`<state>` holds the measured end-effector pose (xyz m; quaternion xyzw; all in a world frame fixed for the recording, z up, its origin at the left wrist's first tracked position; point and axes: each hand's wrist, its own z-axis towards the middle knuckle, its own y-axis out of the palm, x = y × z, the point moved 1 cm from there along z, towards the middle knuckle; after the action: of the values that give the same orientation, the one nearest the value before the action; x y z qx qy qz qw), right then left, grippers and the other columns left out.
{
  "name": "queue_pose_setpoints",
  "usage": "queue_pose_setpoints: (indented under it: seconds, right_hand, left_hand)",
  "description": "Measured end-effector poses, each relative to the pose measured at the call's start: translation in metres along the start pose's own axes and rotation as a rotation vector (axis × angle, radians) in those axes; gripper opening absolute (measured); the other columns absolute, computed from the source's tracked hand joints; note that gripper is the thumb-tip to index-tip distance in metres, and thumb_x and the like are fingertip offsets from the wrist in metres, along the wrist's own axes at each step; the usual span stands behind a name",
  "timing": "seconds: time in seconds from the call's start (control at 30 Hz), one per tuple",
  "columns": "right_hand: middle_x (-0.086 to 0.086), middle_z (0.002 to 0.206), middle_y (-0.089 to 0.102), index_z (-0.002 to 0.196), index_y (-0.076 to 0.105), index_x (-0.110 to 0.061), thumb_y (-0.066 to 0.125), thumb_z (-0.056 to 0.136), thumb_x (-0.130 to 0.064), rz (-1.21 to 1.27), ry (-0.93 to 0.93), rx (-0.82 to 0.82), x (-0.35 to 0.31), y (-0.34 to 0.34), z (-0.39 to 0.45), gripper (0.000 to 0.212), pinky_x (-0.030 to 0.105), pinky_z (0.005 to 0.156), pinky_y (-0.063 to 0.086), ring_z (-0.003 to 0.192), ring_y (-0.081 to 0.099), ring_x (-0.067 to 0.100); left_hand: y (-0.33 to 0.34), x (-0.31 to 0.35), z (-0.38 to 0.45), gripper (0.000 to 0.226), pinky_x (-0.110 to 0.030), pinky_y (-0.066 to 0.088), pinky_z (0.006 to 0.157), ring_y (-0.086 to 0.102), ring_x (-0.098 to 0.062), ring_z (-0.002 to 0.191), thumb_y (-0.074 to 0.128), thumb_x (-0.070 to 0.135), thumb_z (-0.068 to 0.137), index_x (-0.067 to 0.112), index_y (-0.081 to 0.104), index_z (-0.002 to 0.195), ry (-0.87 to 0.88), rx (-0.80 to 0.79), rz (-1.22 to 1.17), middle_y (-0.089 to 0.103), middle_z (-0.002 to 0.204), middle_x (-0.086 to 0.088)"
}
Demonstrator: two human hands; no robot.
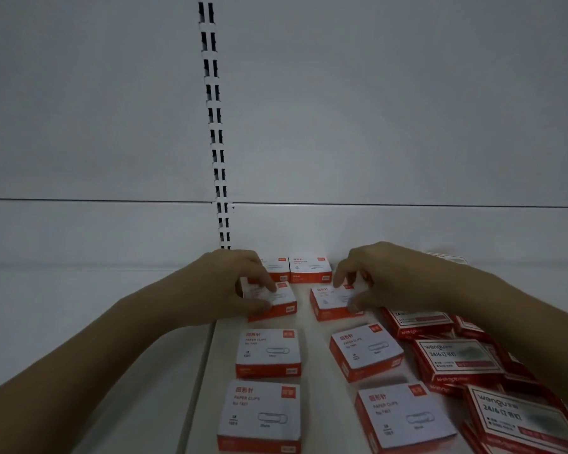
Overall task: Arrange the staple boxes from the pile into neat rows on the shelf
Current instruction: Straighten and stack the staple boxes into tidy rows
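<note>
Boxes (268, 352) lie in two columns mid-frame; the left hand (225, 286) pinches one box (273, 303), the right hand (374, 276) pinches another (333, 304) beside the pile (456, 358).

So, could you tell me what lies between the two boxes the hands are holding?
In the head view, only bare shelf shows between the left-hand box and right-hand box.

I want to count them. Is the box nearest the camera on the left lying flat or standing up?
Lying flat. The box rests on the shelf with its big printed face up.
</note>
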<state>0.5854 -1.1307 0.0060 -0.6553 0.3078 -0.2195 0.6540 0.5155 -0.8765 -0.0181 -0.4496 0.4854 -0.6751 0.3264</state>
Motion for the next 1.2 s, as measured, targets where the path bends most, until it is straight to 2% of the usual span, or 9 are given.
queue_pose_setpoints:
  seconds: [0.13, 0.27, 0.43, 0.57, 0.7, 0.87, 1.03, 1.13, 1.2]
  right_hand:
    - [-0.012, 0.108, 0.051, 0.118, 0.059, -0.037, 0.068, 0.084, -0.032, 0.001, -0.028, 0.1, -0.017, 0.013, 0.026, 0.035, 0.017, 0.07, 0.035, 0.087, 0.046, 0.001]
    - [-0.014, 0.101, 0.045, 0.118, 0.061, -0.034, 0.071, 0.083, -0.029, 0.013, 0.001, 0.13, -0.022, 0.015, 0.033, 0.037, 0.017, 0.07, 0.034, 0.094, 0.046, 0.007]
    - [-0.009, 0.107, 0.051, 0.118, 0.062, -0.033, 0.069, 0.083, -0.035, 0.036, 0.031, 0.168, -0.022, 0.018, 0.025, 0.036, 0.02, 0.075, 0.037, 0.085, 0.046, 0.004]
    - [-0.008, 0.106, 0.051, 0.118, 0.063, -0.03, 0.069, 0.082, -0.035, 0.046, 0.046, 0.175, -0.024, 0.017, 0.024, 0.037, 0.02, 0.076, 0.036, 0.087, 0.045, 0.005]
    - [-0.006, 0.11, 0.054, 0.12, 0.064, -0.028, 0.069, 0.083, -0.036, 0.046, 0.061, 0.201, -0.027, 0.019, 0.022, 0.039, 0.02, 0.078, 0.036, 0.091, 0.045, 0.006]
    - [-0.005, 0.106, 0.053, 0.112, 0.062, -0.029, 0.071, 0.078, -0.046, 0.023, 0.08, 0.202, -0.032, 0.021, 0.023, 0.039, 0.022, 0.074, 0.035, 0.09, 0.046, 0.009]
    - [-0.005, 0.105, 0.051, 0.114, 0.059, -0.026, 0.069, 0.082, -0.043, -0.004, 0.09, 0.181, -0.038, 0.018, 0.025, 0.037, 0.022, 0.074, 0.033, 0.093, 0.048, 0.011]
    - [-0.008, 0.115, 0.05, 0.123, 0.051, -0.031, 0.063, 0.084, -0.049, -0.019, 0.083, 0.119, -0.04, 0.01, 0.014, 0.045, 0.026, 0.08, 0.04, 0.097, 0.05, 0.011]
    - [-0.013, 0.112, 0.053, 0.118, 0.053, -0.035, 0.062, 0.084, -0.049, -0.013, 0.063, 0.088, -0.038, -0.004, 0.001, 0.038, 0.026, 0.08, 0.043, 0.095, 0.052, 0.008]
  left_hand:
    - [0.004, -0.004, 0.006, 0.025, -0.009, 0.043, 0.074, 0.053, 0.004, 0.078, 0.063, 0.035, 0.088, 0.031, 0.067, 0.113, -0.017, 0.077, 0.033, 0.056, 0.114, 0.013]
    - [0.006, -0.007, 0.007, 0.024, -0.015, 0.05, 0.078, 0.058, -0.004, 0.082, 0.065, 0.032, 0.088, 0.03, 0.069, 0.111, -0.016, 0.09, -0.015, 0.057, 0.112, 0.013]
    - [0.008, -0.008, 0.007, 0.03, -0.007, 0.046, 0.071, 0.056, 0.001, 0.078, 0.068, 0.041, 0.082, 0.031, 0.069, 0.11, -0.01, 0.084, -0.002, 0.051, 0.105, 0.021]
    - [0.01, -0.007, 0.008, 0.025, -0.005, 0.043, 0.068, 0.054, 0.004, 0.074, 0.07, 0.038, 0.082, 0.031, 0.07, 0.106, -0.02, 0.135, -0.01, 0.053, 0.103, 0.019]
    - [0.009, -0.008, 0.008, 0.026, -0.004, 0.042, 0.068, 0.054, 0.005, 0.075, 0.071, 0.037, 0.082, 0.031, 0.07, 0.107, -0.023, 0.121, -0.002, 0.057, 0.107, 0.016]
    - [0.008, -0.009, 0.008, 0.026, 0.0, 0.041, 0.068, 0.052, 0.009, 0.075, 0.071, 0.035, 0.082, 0.031, 0.069, 0.107, -0.018, 0.105, -0.014, 0.056, 0.107, 0.017]
    - [0.007, -0.006, 0.007, 0.024, -0.007, 0.042, 0.069, 0.053, 0.002, 0.076, 0.07, 0.038, 0.082, 0.033, 0.066, 0.105, -0.056, 0.102, 0.006, 0.055, 0.108, 0.015]
    - [-0.003, -0.001, 0.001, 0.019, -0.012, 0.041, 0.068, 0.051, -0.001, 0.076, 0.07, 0.046, 0.079, 0.037, 0.057, 0.09, -0.036, 0.149, 0.047, 0.053, 0.102, 0.014]
    - [-0.015, 0.004, -0.005, 0.023, -0.013, 0.043, 0.064, 0.053, -0.002, 0.073, 0.071, 0.053, 0.073, 0.037, 0.055, 0.079, -0.021, 0.156, -0.053, 0.056, 0.094, 0.017]
